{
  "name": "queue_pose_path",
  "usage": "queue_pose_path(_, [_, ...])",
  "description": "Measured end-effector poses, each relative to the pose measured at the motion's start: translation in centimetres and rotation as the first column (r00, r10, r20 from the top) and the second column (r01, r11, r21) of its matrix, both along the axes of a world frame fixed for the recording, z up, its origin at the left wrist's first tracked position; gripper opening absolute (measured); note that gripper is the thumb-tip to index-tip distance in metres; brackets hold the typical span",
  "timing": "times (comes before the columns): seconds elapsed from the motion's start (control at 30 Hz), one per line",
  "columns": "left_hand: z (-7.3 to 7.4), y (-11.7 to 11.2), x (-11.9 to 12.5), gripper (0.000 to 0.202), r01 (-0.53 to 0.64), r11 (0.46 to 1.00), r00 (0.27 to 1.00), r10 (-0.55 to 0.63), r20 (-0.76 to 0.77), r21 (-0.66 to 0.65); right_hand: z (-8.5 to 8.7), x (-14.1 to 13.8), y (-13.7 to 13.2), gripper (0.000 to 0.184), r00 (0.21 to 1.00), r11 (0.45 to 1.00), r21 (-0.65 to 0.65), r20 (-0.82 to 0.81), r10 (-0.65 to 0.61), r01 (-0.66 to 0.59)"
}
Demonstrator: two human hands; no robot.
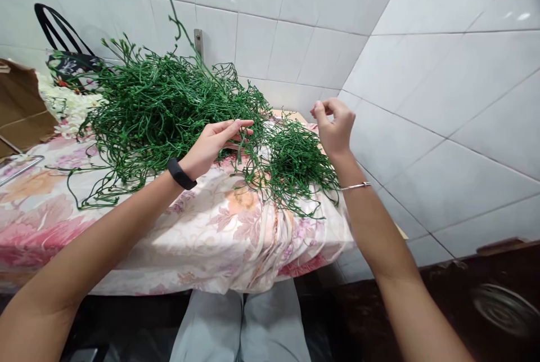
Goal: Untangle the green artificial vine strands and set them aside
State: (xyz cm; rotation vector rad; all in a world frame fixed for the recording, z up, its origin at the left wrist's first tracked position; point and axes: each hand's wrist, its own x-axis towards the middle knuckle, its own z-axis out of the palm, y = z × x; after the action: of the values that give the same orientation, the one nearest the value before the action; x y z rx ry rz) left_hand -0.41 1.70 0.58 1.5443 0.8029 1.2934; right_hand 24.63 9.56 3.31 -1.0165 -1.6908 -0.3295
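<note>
A large tangled heap of green plastic flower stems [164, 103] lies on the table, with thin branches and small knobbed tips. My left hand [217, 139], wearing a black wristband, is at its right edge. The thumb presses toward the extended fingers, and green strands show just under them; the exact grip is partly hidden. To the right is a smaller pile of green stems [297, 159]. Above that pile's right side, my right hand [337, 125] is raised with fingers curled into a pinch. Whatever it might hold is too small or hidden to see.
A floral tablecloth [202, 232] covers the table, bunched at the front right. White flowers [71, 106], a brown cardboard box [21, 103] and a dark floral bag [78, 63] stand at left. Tiled walls [422, 86] close in behind and right. A metal rod [23, 170] lies left.
</note>
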Motion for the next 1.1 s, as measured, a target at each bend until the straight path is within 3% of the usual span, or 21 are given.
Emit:
queue_pose_path(0.17, [-0.1, -0.2, 0.3, 0.040, -0.022, 1.000, 0.999, 0.021, -0.027, -0.002, -0.2, -0.8, -0.6, 0.022, 0.998, 0.998, -0.017, 0.020, 0.053, -0.053])
queue_pose_path(0.33, [-0.2, -0.4, 0.6, 0.038, 0.015, 1.000, 0.998, -0.014, -0.055, 0.011, -0.6, -4.2, -3.9, 0.021, 0.933, 0.961, -0.105, 0.234, 0.275, -0.257])
queue_pose_path(0.47, [-0.1, -0.5, 0.6, 0.033, 0.035, 0.998, 0.998, -0.031, -0.058, 0.058, -1.1, -5.6, -4.9, 0.021, 0.886, 0.948, -0.130, 0.337, 0.318, -0.291])
queue_pose_path(0.67, [-0.2, -0.7, 0.7, 0.034, 0.052, 0.996, 0.998, -0.049, -0.045, 0.079, -1.7, -6.2, -5.5, 0.032, 0.843, 0.896, -0.240, 0.316, 0.435, -0.373])
queue_pose_path(0.83, [0.1, -1.0, 0.9, 0.035, 0.038, 0.995, 0.995, -0.029, -0.094, 0.094, -2.0, -7.3, -6.8, 0.030, 0.882, 0.871, -0.337, 0.184, 0.434, -0.358])
queue_pose_path(0.97, [0.1, -1.0, 1.0, 0.035, 0.020, 0.994, 0.993, -0.007, -0.118, 0.107, -2.0, -7.5, -7.1, 0.027, 0.865, 0.787, -0.422, 0.011, 0.501, -0.450])
queue_pose_path(1.1, [-0.3, -0.9, 0.8, 0.033, 0.026, 0.991, 0.993, -0.010, -0.121, 0.128, -2.1, -7.4, -6.9, 0.018, 0.829, 0.723, -0.463, -0.049, 0.557, -0.513])
